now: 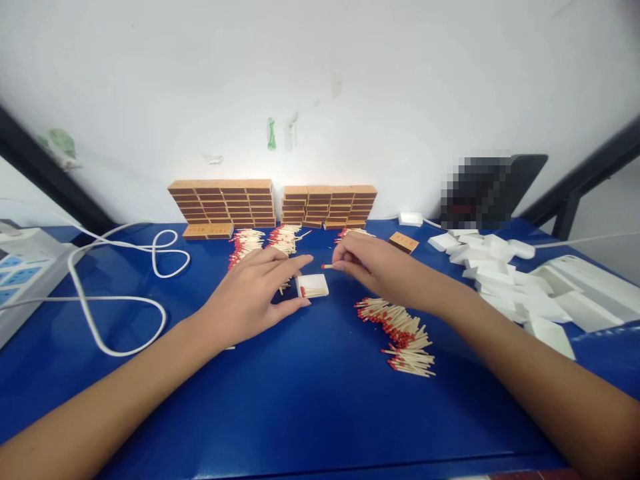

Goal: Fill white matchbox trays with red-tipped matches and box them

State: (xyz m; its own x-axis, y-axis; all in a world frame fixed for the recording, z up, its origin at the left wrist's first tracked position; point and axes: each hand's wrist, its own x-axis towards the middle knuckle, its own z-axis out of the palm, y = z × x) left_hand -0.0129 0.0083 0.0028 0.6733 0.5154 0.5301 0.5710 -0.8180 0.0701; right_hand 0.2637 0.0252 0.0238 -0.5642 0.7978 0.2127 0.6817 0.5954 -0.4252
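Note:
A small white matchbox tray [319,281] with several red-tipped matches inside sits on the blue table. My left hand [255,290] steadies its left end between thumb and a finger, with the index finger stretched out above. To the right of the tray, my right hand [373,263] pinches a single match [327,267], red head pointing left. A spread pile of matches [400,333] lies below my right wrist. Further match piles [247,243] are behind my left hand, partly hidden by it, and another pile [353,233] shows behind my right hand.
Stacked matchboxes [225,203] and a second stack [330,205] stand along the wall. One loose matchbox [404,241] lies right of them. White empty trays [505,273] are heaped at the right. A white cable [163,320] loops across the left, beside a power strip [23,273].

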